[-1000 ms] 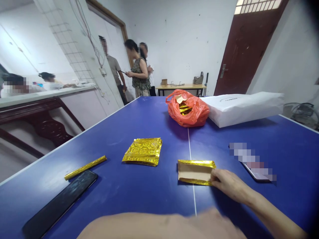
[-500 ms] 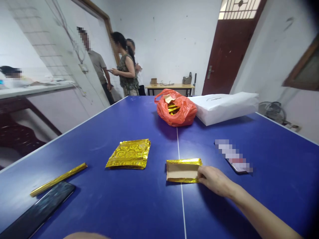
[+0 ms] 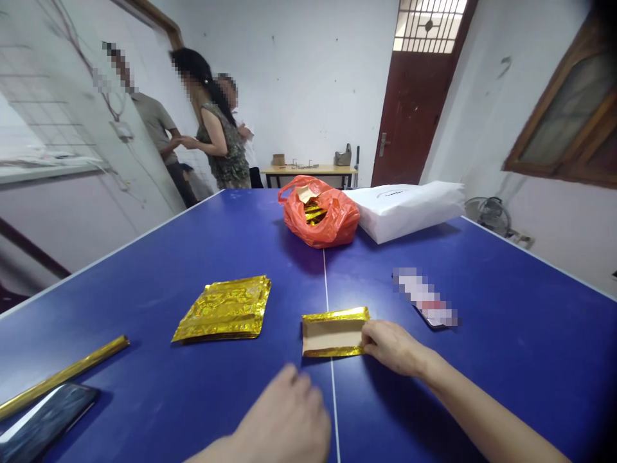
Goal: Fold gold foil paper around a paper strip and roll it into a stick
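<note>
My right hand (image 3: 393, 348) rests on the right edge of a flat sheet of gold foil (image 3: 334, 332), whose tan paper middle shows between its gold folded edges. My left hand (image 3: 286, 418) is over the blue table near its near side, fingers curled, holding nothing visible. To the left of the sheet lies a flat stack of embossed gold foil (image 3: 222, 310). A thin rolled gold foil stick (image 3: 62, 371) lies farther left, by a dark phone (image 3: 45, 415).
The blue table tennis table (image 3: 193, 244) has a white centre line. Near its far end are an orange plastic bag (image 3: 321, 215) holding gold foil and a white bag (image 3: 405, 209). A second phone (image 3: 427, 302) lies right of centre. Several people (image 3: 216, 128) stand beyond the table's far left corner.
My left hand has come up from the bottom edge and now shows over the table. The whole scene has shifted left in view. My right hand stays at the sheet's edge.
</note>
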{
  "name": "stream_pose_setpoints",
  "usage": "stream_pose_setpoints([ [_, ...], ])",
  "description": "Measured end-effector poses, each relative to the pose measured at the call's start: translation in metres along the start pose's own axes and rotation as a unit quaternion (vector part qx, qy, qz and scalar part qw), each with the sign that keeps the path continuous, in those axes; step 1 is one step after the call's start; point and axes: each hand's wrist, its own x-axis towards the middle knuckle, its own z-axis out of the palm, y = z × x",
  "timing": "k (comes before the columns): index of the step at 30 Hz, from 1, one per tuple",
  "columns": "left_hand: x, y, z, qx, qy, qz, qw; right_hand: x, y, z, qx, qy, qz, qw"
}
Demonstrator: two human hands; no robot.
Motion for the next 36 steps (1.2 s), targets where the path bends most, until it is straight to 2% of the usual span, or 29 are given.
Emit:
stream_pose_setpoints([
  [3,0.028,0.005,-0.049,0.059,0.002,-0.023,0.998,0.0,-0.002,0.0,-0.002,0.0,-0.003,1.0],
  [4,0.035,0.008,-0.058,0.08,0.014,-0.026,0.996,0.0,-0.002,0.0,-0.002,-0.001,-0.004,1.0],
  [6,0.046,0.009,-0.064,0.092,0.066,-0.053,0.992,0.001,-0.003,0.0,-0.003,-0.003,-0.005,1.0],
  [8,0.054,0.003,-0.059,0.085,0.092,-0.107,0.986,0.001,-0.002,0.001,-0.002,-0.002,-0.005,1.0],
  [10,0.06,-0.011,-0.049,0.044,0.086,-0.137,0.986,0.002,-0.001,0.003,-0.002,0.001,-0.006,1.0],
  [13,0.066,-0.034,-0.037,-0.044,0.043,-0.151,0.987,0.002,-0.001,0.004,-0.001,0.006,-0.007,1.0],
  [16,0.068,-0.047,-0.032,-0.086,0.025,-0.149,0.985,0.002,-0.003,0.003,0.003,0.007,-0.005,1.0],
  [28,0.067,-0.039,-0.037,-0.039,-0.005,-0.175,0.984,0.003,-0.006,0.003,0.004,0.002,0.006,1.0],
  [36,0.062,-0.043,-0.041,-0.019,-0.024,-0.185,0.982,0.002,-0.003,0.001,0.009,-0.013,0.007,1.0],
])
